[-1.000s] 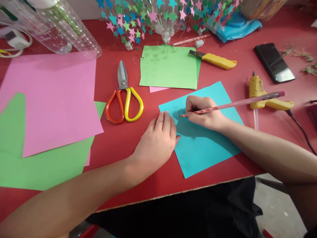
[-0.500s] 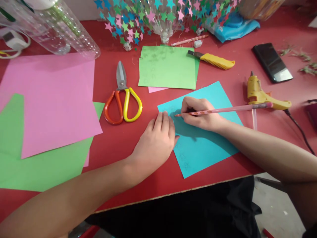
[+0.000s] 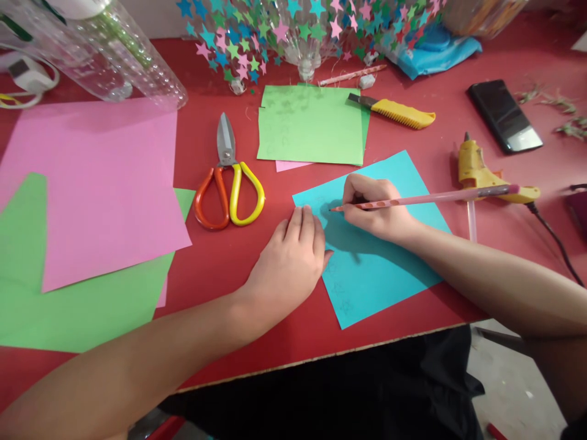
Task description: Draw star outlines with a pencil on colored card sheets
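Observation:
A blue sheet of paper (image 3: 385, 269) lies tilted on the red table (image 3: 220, 263), with faint star outlines near its left edge. My right hand (image 3: 378, 208) is closed round a long pink pencil (image 3: 426, 198), its tip at the upper left part of the sheet. My left hand (image 3: 296, 256) lies flat, palm down, across the sheet's left edge, holding nothing. Scissors (image 3: 227, 177) with one red and one yellow handle rest to the left of the hands. Behind the blue sheet are light green papers (image 3: 312, 125).
Pink paper (image 3: 110, 189) overlaps green paper (image 3: 92, 318) on the left. A yellow cutter (image 3: 403, 113), glue gun (image 3: 481, 174) and phone (image 3: 504, 116) lie at right. Star decorations (image 3: 279, 30) and clear bottles (image 3: 137, 61) stand at the back.
My right hand has moved slightly to the right with the pencil, and the tip has shifted right and a little up. My left hand stays in place on the sheet.

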The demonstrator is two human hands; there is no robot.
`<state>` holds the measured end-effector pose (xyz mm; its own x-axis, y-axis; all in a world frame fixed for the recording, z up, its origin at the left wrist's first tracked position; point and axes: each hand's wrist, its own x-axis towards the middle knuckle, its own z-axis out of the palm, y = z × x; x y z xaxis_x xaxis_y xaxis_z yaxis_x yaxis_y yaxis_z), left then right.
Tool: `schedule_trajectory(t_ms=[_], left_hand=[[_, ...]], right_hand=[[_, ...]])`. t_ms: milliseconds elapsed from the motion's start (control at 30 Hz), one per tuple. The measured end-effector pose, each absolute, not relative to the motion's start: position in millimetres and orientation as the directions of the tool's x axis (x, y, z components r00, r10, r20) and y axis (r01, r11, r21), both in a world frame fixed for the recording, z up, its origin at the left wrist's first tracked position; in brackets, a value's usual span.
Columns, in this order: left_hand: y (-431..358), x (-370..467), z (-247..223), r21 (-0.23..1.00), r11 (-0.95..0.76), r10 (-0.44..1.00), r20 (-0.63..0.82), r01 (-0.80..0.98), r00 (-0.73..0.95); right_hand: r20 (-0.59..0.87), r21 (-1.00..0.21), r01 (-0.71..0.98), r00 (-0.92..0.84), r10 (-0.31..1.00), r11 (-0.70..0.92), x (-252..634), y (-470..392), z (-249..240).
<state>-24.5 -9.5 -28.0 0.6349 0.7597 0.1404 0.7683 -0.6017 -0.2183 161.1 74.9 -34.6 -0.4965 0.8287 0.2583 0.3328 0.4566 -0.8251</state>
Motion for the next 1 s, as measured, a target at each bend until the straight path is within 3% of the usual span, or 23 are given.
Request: schedule_trajectory(t_ms=[400,1000], left_hand=[[-9.6,-24.7,-27.2,-0.200,-0.601,0.766,0.134,0.774,0.629],[-9.7,-25.4,-29.6,-0.235,-0.603,0.752,0.153,0.763,0.641]], right_hand=[[0.292,-0.824,0.326,-0.457,0.840,0.464,161.7,77.1,-35.9],[0.231,-0.827,0.307,-0.578,0.783,0.471,163.5,74.2,-35.4]])
